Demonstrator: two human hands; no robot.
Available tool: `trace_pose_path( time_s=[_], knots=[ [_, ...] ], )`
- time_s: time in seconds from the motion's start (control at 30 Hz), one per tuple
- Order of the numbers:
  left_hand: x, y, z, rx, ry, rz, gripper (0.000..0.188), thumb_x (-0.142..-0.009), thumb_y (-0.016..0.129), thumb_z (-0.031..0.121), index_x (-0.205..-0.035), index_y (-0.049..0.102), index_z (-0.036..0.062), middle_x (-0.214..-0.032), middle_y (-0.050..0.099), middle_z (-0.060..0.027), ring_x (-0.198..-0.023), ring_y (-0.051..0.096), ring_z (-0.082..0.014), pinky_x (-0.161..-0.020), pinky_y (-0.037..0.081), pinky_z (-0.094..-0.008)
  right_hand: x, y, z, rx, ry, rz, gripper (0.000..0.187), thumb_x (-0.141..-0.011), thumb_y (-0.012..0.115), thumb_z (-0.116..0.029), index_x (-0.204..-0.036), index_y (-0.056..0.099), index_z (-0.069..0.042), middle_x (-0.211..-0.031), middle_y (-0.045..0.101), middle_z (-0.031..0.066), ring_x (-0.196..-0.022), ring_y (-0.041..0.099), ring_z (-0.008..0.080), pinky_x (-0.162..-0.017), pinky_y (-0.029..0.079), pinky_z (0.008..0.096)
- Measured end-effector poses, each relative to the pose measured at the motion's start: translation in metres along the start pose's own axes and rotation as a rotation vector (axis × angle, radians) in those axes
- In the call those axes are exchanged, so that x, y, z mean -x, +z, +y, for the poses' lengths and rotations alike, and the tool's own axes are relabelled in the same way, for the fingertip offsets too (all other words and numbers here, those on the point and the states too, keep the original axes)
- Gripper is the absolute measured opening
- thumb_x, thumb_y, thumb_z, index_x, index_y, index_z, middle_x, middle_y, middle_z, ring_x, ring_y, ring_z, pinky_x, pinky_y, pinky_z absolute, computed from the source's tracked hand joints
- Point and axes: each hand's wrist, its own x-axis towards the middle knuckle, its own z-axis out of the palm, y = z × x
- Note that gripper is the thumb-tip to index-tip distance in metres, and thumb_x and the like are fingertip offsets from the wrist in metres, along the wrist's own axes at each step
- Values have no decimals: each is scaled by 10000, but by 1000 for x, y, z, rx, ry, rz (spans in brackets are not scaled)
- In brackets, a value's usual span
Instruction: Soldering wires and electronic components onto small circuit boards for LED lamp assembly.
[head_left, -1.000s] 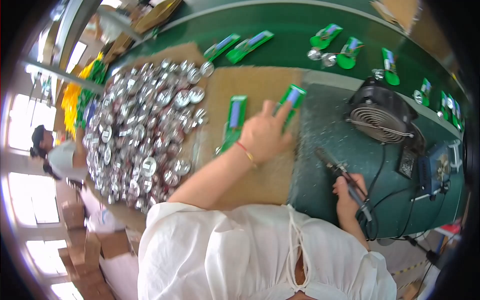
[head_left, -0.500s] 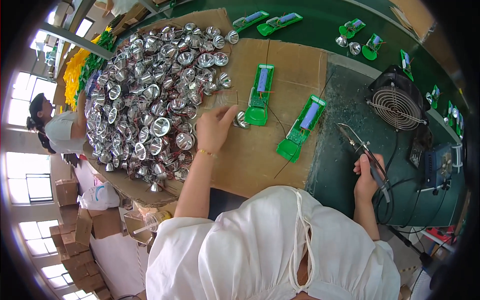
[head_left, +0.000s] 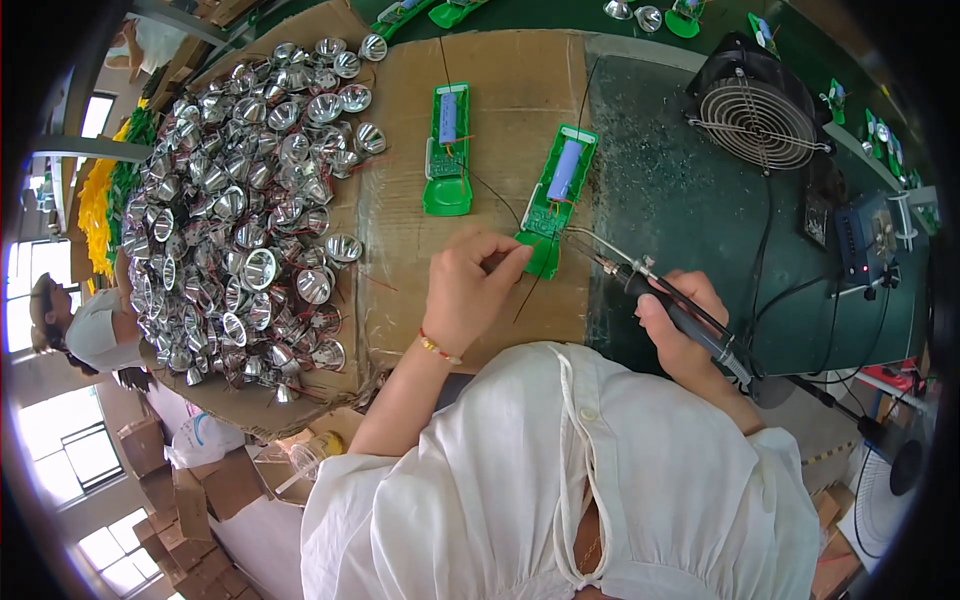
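My right hand point(head_left: 685, 320) grips a soldering iron point(head_left: 690, 325) with a thin bent metal tube alongside its shaft. The iron's tip meets or hovers by the circuit board in the nearer green housing point(head_left: 543, 258), which carries a blue cylindrical battery point(head_left: 565, 170). Beside the housing's lower end, my left hand point(head_left: 470, 285) is closed in a pinch; what it holds is hidden by the fingers. Farther left lies a second green housing point(head_left: 447, 197) with its own blue battery point(head_left: 448, 118). Thin dark wires cross both housings.
A heap of silver reflector cups point(head_left: 235, 220) with red wires covers the cardboard point(head_left: 400, 300) on the left. A caged fan point(head_left: 760, 120) and a blue soldering station point(head_left: 868, 240) stand right, with cables. More green housings point(head_left: 685, 20) lie beyond. Another person point(head_left: 95, 320) is at far left.
My left hand has moved from beside a loose reflector cup to the nearer housing's lower end. My right hand has brought the soldering iron left to that housing. The view has shifted.
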Motion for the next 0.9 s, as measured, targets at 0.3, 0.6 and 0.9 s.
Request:
trace_pose_path(
  time_s=[0.3, 0.6, 0.9],
  knots=[
    [-8, 8, -1, 19, 25, 10, 97, -745, 668, 97, -735, 640, 4, -754, 538, -90, -554, 559, -170, -519, 448, -270, -3, 12, -3, 2, 65, 4, 180, -776, 644, -95, -834, 509, 9, -686, 578, 83, -549, 537, 93, -497, 435, 223],
    [-13, 9, -7, 16, 6, -37, 111, -769, 661, 82, -757, 635, -25, -769, 519, -51, -571, 544, -88, -508, 455, -216, -7, 17, -10, -109, 168, 42, 147, -798, 616, -92, -842, 517, 7, -635, 573, 80, -537, 536, 94, -486, 437, 218],
    [-15, 7, -3, -47, 16, -45, 102, -749, 670, 76, -727, 634, -16, -753, 521, -56, -589, 539, -100, -526, 445, -224, -3, 13, -12, -218, 179, 116, 172, -795, 648, -104, -851, 533, 11, -665, 598, 80, -560, 554, 87, -493, 445, 210]
  ],
)
